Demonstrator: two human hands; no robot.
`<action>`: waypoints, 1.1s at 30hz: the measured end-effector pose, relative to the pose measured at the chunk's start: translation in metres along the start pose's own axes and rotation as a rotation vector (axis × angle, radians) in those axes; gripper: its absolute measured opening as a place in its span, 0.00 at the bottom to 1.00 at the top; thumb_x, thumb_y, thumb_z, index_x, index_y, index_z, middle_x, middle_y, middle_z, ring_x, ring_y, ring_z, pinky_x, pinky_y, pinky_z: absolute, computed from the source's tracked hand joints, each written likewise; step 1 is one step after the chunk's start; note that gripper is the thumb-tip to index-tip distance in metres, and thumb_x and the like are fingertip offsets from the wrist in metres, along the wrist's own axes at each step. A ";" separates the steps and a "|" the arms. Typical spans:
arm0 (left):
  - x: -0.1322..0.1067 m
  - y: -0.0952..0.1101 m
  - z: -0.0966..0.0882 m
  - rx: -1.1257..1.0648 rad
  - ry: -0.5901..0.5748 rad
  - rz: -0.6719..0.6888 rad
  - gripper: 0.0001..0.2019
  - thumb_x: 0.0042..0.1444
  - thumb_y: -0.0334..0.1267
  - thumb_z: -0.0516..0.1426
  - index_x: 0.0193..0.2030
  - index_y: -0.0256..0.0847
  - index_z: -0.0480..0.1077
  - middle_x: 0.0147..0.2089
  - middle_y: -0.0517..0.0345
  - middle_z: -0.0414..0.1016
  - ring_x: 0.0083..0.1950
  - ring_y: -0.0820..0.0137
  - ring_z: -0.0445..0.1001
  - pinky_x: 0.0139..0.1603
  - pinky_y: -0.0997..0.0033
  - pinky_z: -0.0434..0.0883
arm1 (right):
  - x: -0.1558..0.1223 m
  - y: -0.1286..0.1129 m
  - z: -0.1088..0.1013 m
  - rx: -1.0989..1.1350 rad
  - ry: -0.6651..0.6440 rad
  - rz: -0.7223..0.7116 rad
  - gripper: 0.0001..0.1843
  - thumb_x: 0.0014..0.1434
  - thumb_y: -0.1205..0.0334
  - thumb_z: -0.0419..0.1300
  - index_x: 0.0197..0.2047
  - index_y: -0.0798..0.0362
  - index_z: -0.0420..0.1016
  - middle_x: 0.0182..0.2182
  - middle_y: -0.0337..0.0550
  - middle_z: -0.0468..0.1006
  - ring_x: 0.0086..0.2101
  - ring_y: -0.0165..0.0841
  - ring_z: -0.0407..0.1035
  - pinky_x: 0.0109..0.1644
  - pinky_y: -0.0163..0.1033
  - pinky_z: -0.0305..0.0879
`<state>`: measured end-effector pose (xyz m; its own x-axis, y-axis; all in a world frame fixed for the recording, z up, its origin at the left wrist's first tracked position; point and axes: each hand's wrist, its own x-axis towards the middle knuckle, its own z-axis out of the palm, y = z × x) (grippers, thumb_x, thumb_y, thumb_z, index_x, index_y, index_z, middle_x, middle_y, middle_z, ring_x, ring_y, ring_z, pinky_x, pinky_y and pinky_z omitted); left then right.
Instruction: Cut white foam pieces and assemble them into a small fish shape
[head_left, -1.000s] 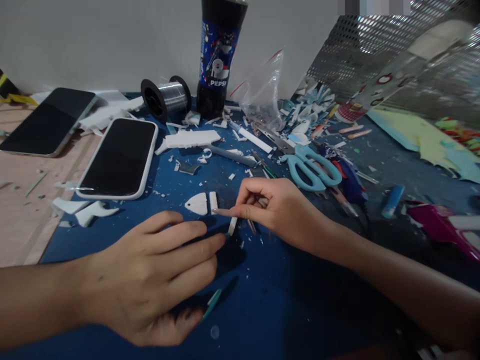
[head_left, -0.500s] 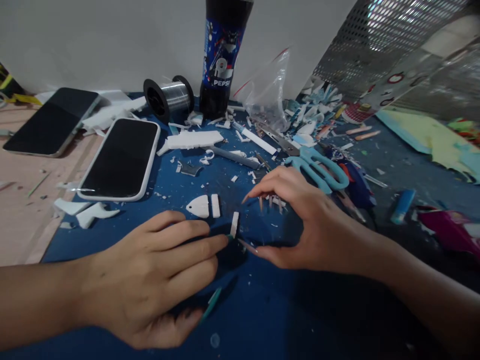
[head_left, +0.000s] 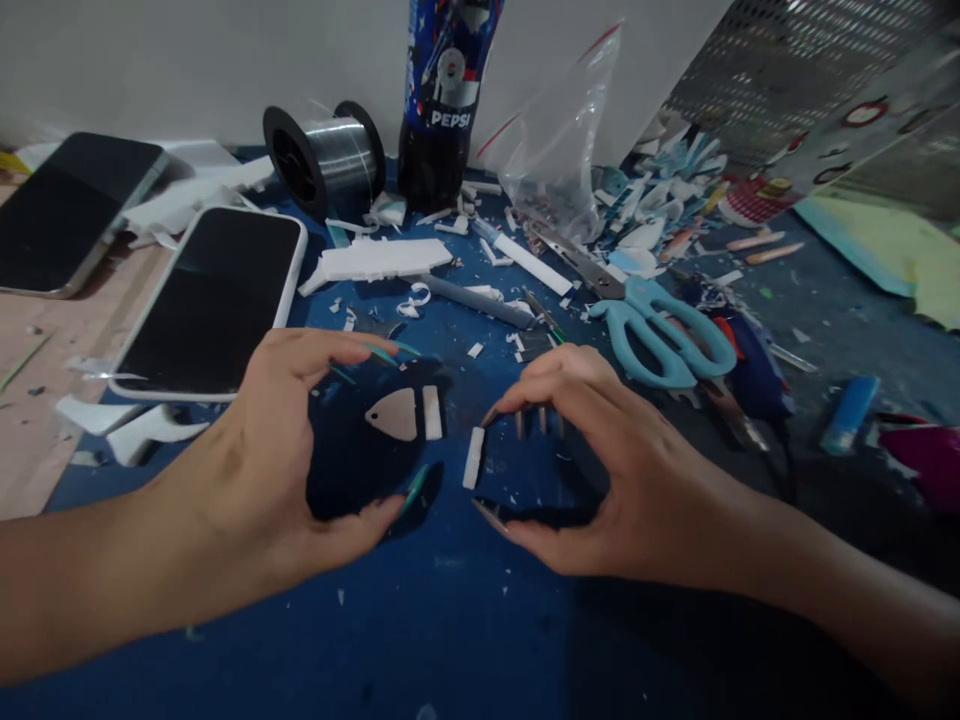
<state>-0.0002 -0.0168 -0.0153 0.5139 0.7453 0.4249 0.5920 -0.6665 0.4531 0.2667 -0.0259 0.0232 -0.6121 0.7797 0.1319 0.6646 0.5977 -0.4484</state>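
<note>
Three small white pieces lie in a row on the blue table surface [head_left: 450, 610]. Leftmost is a pointed, rounded piece with a small hole [head_left: 393, 415]; just right of it lies a short white strip [head_left: 432, 412]. A second, narrower strip [head_left: 473, 458] lies apart, further right. My left hand [head_left: 300, 450] is open, thumb and fingers spread either side of the pointed piece. My right hand [head_left: 592, 450] is open as well, its index nail at the upper end of the narrower strip and its thumb just below the lower end. Both hands have long nails, green on the left.
Blue-handled scissors [head_left: 660, 330], a white-and-grey pen-like stick [head_left: 525, 260] and white scraps lie behind my hands. Further back are a wire spool [head_left: 330, 155], a Pepsi bottle [head_left: 442, 110] and a clear bag [head_left: 555, 150]. Two phones lie left, the nearer white-cased [head_left: 210, 300].
My left hand has drawn back from the narrower strip and spread open around the pointed piece. My right hand stays curved open beside the strip. The view has shifted slightly.
</note>
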 end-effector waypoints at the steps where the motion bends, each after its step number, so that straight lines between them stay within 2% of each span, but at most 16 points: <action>1: 0.000 -0.002 0.001 -0.003 -0.014 -0.007 0.38 0.49 0.44 0.64 0.61 0.30 0.53 0.58 0.38 0.64 0.58 0.59 0.71 0.55 0.61 0.76 | 0.000 0.000 0.000 0.004 -0.006 -0.001 0.21 0.53 0.57 0.65 0.47 0.55 0.66 0.42 0.49 0.68 0.46 0.40 0.66 0.55 0.50 0.62; 6: 0.002 -0.009 0.005 -0.004 -0.034 -0.017 0.35 0.47 0.46 0.65 0.58 0.32 0.59 0.55 0.42 0.66 0.57 0.60 0.71 0.53 0.64 0.78 | 0.001 0.000 0.001 0.037 -0.016 0.011 0.20 0.53 0.58 0.66 0.47 0.54 0.67 0.42 0.48 0.68 0.45 0.39 0.66 0.58 0.51 0.62; 11: 0.006 -0.010 0.008 -0.049 -0.032 -0.031 0.36 0.45 0.45 0.66 0.58 0.39 0.56 0.53 0.47 0.70 0.55 0.61 0.73 0.52 0.59 0.78 | -0.001 0.001 0.004 0.070 -0.021 0.015 0.21 0.53 0.58 0.66 0.49 0.53 0.67 0.43 0.47 0.69 0.46 0.39 0.68 0.56 0.51 0.63; 14: 0.007 -0.010 0.008 -0.020 -0.044 -0.039 0.35 0.45 0.47 0.66 0.57 0.40 0.58 0.52 0.48 0.70 0.54 0.61 0.74 0.48 0.61 0.79 | 0.000 0.001 0.006 0.075 -0.017 0.010 0.21 0.53 0.59 0.66 0.50 0.52 0.67 0.43 0.47 0.69 0.46 0.39 0.69 0.57 0.51 0.63; 17: 0.007 -0.008 0.008 0.000 -0.060 -0.079 0.32 0.47 0.47 0.65 0.56 0.38 0.60 0.52 0.48 0.70 0.54 0.62 0.74 0.49 0.63 0.79 | 0.001 0.002 0.006 0.066 -0.016 -0.003 0.22 0.54 0.59 0.65 0.51 0.53 0.67 0.43 0.46 0.69 0.47 0.38 0.68 0.56 0.50 0.62; 25: 0.008 -0.011 0.007 -0.026 -0.101 -0.084 0.29 0.49 0.47 0.64 0.55 0.41 0.60 0.51 0.51 0.72 0.51 0.63 0.75 0.46 0.63 0.80 | 0.003 0.004 0.008 0.082 -0.022 -0.037 0.21 0.56 0.60 0.65 0.51 0.53 0.67 0.43 0.47 0.68 0.45 0.38 0.65 0.48 0.45 0.65; 30: 0.009 -0.009 0.006 -0.007 -0.071 -0.025 0.27 0.50 0.42 0.63 0.54 0.39 0.58 0.50 0.48 0.71 0.50 0.64 0.76 0.42 0.68 0.80 | 0.003 0.004 0.007 0.053 0.004 -0.021 0.24 0.55 0.58 0.66 0.52 0.51 0.65 0.44 0.47 0.70 0.46 0.40 0.68 0.53 0.50 0.64; 33: 0.010 -0.005 0.006 -0.040 -0.085 -0.073 0.27 0.51 0.41 0.62 0.55 0.40 0.57 0.52 0.48 0.70 0.51 0.64 0.76 0.40 0.70 0.79 | 0.002 0.005 0.006 0.051 0.005 -0.006 0.23 0.55 0.57 0.66 0.51 0.50 0.65 0.43 0.46 0.71 0.45 0.40 0.69 0.54 0.52 0.63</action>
<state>0.0056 -0.0058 -0.0179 0.5221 0.7895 0.3228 0.6055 -0.6096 0.5116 0.2658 -0.0221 0.0155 -0.6142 0.7768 0.1391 0.6378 0.5924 -0.4921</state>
